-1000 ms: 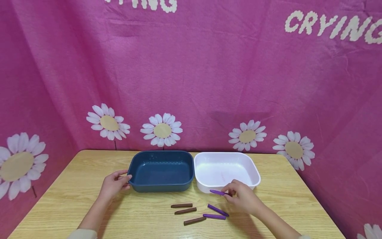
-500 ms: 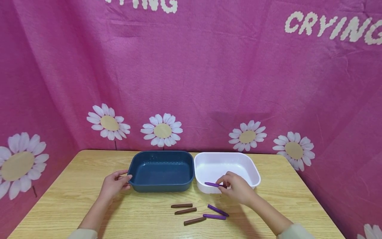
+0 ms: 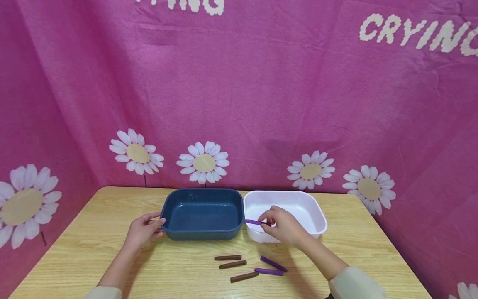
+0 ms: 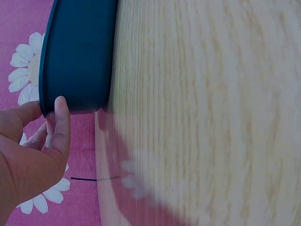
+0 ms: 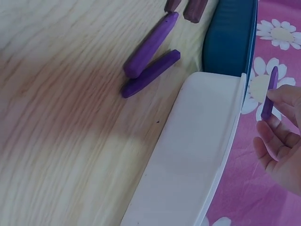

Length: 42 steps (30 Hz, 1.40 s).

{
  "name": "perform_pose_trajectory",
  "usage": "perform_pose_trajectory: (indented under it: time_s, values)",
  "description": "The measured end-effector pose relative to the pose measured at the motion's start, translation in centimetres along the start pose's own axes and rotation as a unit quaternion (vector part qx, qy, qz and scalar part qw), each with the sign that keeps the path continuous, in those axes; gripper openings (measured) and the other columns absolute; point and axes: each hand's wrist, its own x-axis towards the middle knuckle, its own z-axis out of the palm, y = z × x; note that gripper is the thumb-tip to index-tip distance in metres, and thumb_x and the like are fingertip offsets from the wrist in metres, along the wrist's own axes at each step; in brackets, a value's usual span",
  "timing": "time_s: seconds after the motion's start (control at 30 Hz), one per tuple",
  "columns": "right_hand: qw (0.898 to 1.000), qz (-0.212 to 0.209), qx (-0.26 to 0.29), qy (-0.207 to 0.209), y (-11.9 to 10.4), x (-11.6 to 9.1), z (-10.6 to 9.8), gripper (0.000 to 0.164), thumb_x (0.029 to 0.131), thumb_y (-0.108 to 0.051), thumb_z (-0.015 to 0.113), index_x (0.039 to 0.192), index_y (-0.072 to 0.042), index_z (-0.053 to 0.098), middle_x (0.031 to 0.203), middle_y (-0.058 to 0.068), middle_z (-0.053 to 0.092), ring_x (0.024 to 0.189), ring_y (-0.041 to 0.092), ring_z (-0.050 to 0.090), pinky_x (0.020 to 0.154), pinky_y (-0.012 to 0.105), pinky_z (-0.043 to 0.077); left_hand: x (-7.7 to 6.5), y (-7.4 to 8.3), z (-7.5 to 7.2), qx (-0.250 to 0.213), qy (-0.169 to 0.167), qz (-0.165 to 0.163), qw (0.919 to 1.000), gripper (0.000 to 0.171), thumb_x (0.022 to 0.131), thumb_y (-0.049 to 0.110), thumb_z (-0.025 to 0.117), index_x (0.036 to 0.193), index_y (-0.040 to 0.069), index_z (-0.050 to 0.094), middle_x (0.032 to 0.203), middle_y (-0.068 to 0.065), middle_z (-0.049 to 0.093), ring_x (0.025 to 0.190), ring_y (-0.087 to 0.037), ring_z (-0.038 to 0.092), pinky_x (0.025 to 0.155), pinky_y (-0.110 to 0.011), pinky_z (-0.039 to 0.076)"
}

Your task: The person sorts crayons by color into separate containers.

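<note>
My right hand (image 3: 283, 227) pinches a purple crayon (image 3: 252, 222) between thumb and fingertips, over the front left part of the white tub (image 3: 261, 236). In the right wrist view the held crayon (image 5: 269, 96) stands clear above the tub's rim, its tip pointing away from the fingers. At the left end of the dark blue tub (image 3: 201, 235), my left hand (image 3: 143, 229) grips the rim. The left wrist view has the thumb at the rim and the other fingers against the outer wall of this tub (image 4: 80, 52).
In front of the tubs lie two purple crayons, one darker (image 3: 273, 263) and one brighter (image 3: 269, 271). Three brown crayons (image 3: 232, 264) lie left of them on the wooden table (image 3: 179, 274). A pink cloth (image 3: 239, 104) with daisies hangs behind the table.
My right hand has moved left and away from me, carrying the purple crayon from the white tub's front edge to over its left part. The left hand has stayed put.
</note>
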Motion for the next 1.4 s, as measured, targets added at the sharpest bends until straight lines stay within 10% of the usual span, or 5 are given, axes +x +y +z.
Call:
perform_pose_trajectory:
  time_s: [1.4]
  values:
    - [0.999,-0.001,-0.006,-0.044,-4.9,6.8,5.7,0.011,0.082,-0.014,0.067,0.091,-0.010,0.072,0.073,0.001,0.052,0.064,0.007,0.044,0.057,0.019,0.038,0.1,-0.3,0.0,-0.009,-0.001,-0.002,1.0000,0.050,0.091,0.012,0.059,0.132,-0.011,0.042,0.076,0.002,0.062,0.063,-0.004,0.062,0.062,-0.019,0.055]
